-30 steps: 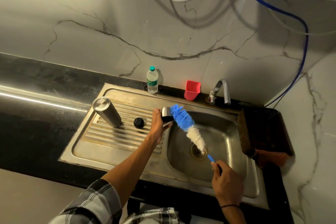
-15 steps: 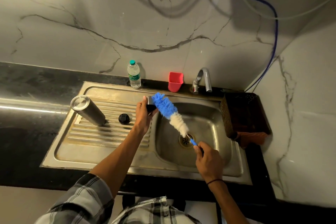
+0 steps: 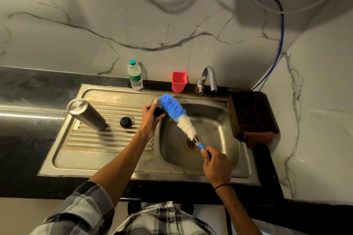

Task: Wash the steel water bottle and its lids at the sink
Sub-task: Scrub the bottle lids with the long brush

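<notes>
My left hand [image 3: 150,120] grips a steel lid [image 3: 157,107] with a black inside, held over the left rim of the sink basin [image 3: 215,126]. My right hand [image 3: 215,164] holds the blue handle of a bottle brush [image 3: 176,113]; its blue and white bristles press against the lid. The steel water bottle [image 3: 86,113] stands upside down on the ribbed draining board. A small black lid [image 3: 125,121] lies on the board to the bottle's right.
A plastic water bottle [image 3: 135,75], a red cup [image 3: 179,81] and the tap [image 3: 207,79] line the back edge. A dark basket [image 3: 250,114] with an orange cloth [image 3: 260,138] sits right of the basin. The drain [image 3: 192,142] lies under the brush.
The view has shifted and tilted down a little. The brush and the lid stay pressed together over the basin; my hands keep their grips.
</notes>
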